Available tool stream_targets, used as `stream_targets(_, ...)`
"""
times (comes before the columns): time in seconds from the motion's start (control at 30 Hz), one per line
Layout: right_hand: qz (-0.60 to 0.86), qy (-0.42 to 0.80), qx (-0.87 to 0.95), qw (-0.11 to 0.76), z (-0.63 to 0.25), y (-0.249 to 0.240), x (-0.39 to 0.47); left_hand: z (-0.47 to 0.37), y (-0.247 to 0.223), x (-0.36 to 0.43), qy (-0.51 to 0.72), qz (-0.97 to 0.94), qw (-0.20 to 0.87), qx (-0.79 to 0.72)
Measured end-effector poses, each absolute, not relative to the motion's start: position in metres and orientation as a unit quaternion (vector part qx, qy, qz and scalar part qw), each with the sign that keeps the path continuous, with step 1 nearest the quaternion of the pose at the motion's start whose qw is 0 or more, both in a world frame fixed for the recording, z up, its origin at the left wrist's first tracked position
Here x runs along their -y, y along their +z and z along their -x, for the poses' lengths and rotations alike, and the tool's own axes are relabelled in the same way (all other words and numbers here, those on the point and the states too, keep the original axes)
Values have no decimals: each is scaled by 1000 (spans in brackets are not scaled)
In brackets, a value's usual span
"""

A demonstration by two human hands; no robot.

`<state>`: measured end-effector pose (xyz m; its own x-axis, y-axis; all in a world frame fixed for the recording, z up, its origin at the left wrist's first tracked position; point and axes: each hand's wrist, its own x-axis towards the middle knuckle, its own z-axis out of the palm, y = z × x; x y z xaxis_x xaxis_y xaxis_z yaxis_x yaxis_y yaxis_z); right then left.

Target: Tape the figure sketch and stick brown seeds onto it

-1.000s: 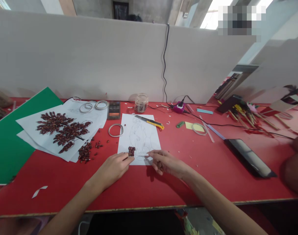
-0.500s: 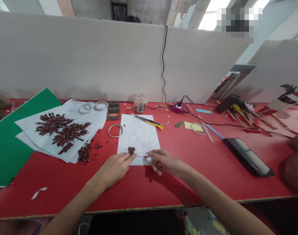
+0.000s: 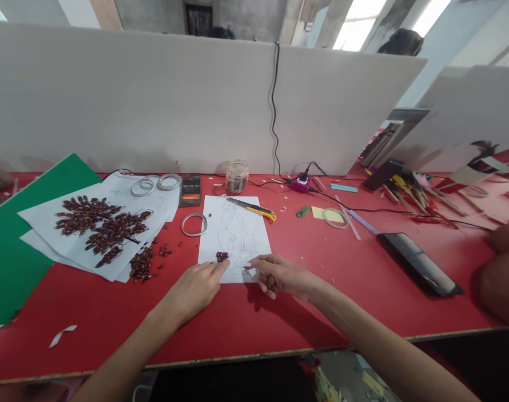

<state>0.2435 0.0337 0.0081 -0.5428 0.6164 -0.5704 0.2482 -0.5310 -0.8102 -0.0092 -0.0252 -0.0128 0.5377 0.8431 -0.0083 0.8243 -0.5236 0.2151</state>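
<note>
A white sheet with a pencil drawing (image 3: pixel 241 240) lies on the red table. A small cluster of dark brown seeds (image 3: pixel 222 256) sits on its lower left part. My left hand (image 3: pixel 197 287) rests at the sheet's lower left edge, fingertips against the paper just below the seeds, its grip unclear. My right hand (image 3: pixel 279 274) hovers over the lower right of the sheet, thumb and index finger pinched on a thin pale strip (image 3: pixel 246 266), other fingers curled. A yellow cutter knife (image 3: pixel 254 209) lies across the sheet's top, closed jar (image 3: pixel 237 176) behind it.
Left: seed-covered sheets (image 3: pixel 107 223), a loose seed pile (image 3: pixel 141 263), a green board (image 3: pixel 11 262) and tape rings (image 3: pixel 168 181). Right: a purple adapter (image 3: pixel 300 182) with cables, a black case (image 3: pixel 419 264) and crafting pieces. Another person's arm (image 3: pixel 503 279) is at the right edge.
The view has shifted slightly, moving the table items a little left. The strip between my hands shows less at its left end. Both hands keep nearly the same pose.
</note>
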Motion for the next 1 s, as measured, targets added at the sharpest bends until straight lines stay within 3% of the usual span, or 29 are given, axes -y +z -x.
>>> stream_targets(0.37,453,737,475,162,-247,1,-29,12,-13,26,58,-878,98,-465)
stream_targets(1.0,473,727,476,144,-240,5,-30,11,-5,27,39,-881,103,-460)
